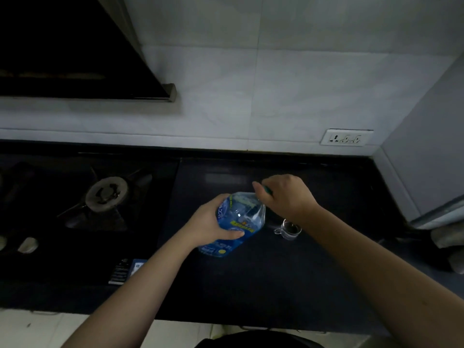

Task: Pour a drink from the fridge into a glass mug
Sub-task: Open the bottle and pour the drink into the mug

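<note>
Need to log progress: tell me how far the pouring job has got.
Done: the bottle is out and on the counter, beside the glass mug. In hand: the left hand grips the bottle's body while the right hand grips the green cap. Left: opening it and pouring; whether the mug holds anything is unclear.

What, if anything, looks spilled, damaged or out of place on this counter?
Nothing stands out. The left hand grips the blue-labelled bottle while the right hand holds its green cap. The glass mug stands upright on the dark counter, with no visible spill.
</note>
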`<action>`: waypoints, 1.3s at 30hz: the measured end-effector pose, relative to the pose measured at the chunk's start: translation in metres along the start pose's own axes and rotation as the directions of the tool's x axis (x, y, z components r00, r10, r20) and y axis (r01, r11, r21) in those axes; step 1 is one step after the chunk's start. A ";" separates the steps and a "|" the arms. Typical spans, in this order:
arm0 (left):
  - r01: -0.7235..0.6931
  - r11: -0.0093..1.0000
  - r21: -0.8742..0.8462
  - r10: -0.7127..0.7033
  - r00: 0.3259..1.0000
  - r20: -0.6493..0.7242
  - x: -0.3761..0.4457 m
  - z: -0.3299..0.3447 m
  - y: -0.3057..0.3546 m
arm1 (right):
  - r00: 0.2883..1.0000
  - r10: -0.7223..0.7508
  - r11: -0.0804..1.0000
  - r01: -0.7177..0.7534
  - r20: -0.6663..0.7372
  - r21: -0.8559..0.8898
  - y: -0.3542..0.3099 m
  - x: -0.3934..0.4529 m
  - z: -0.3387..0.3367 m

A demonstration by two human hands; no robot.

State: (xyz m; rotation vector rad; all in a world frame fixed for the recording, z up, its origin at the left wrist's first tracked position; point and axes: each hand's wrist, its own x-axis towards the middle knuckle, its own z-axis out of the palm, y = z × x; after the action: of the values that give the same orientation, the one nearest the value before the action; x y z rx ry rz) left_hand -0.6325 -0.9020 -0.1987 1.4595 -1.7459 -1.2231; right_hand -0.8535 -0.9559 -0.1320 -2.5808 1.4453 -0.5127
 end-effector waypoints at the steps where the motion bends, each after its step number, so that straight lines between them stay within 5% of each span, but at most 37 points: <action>1: -0.006 1.000 0.015 0.007 0.998 -0.058 -0.001 0.001 0.000 | 0.993 0.115 0.993 -0.116 0.032 0.018 -0.003 0.004 0.002; 4: -0.013 0.992 0.129 0.042 0.973 -0.227 -0.005 0.006 0.001 | 0.938 0.337 0.938 -0.342 0.082 0.054 -0.012 0.012 0.008; 8: 0.002 0.978 0.210 0.062 0.953 -0.297 -0.009 0.000 -0.003 | 0.893 0.433 0.892 -0.444 0.124 0.079 -0.024 0.018 0.014; 14: 0.025 0.997 -0.079 -0.047 0.954 -0.296 -0.024 -0.028 -0.019 | 0.975 0.210 0.845 -0.216 0.069 0.489 -0.048 0.010 0.036; 18: -0.019 0.959 -0.282 -0.067 0.955 -0.290 -0.037 -0.045 -0.023 | 0.944 0.093 0.687 -0.290 0.316 0.666 -0.064 0.000 0.060; 27: -0.017 0.938 -0.346 -0.061 0.975 -0.212 -0.055 -0.076 -0.049 | 0.930 0.048 0.658 -0.303 0.364 0.689 -0.091 0.005 0.094; 39: 0.153 0.987 -0.037 -0.155 0.986 -0.060 -0.060 -0.092 -0.105 | 0.899 0.144 0.730 -0.379 0.414 0.569 -0.111 -0.002 0.150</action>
State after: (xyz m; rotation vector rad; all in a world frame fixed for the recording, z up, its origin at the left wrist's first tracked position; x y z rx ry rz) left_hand -0.4909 -0.8708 -0.2438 1.6213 -1.5893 -1.2636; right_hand -0.7114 -0.9017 -0.2412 -1.7723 1.2095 -0.3923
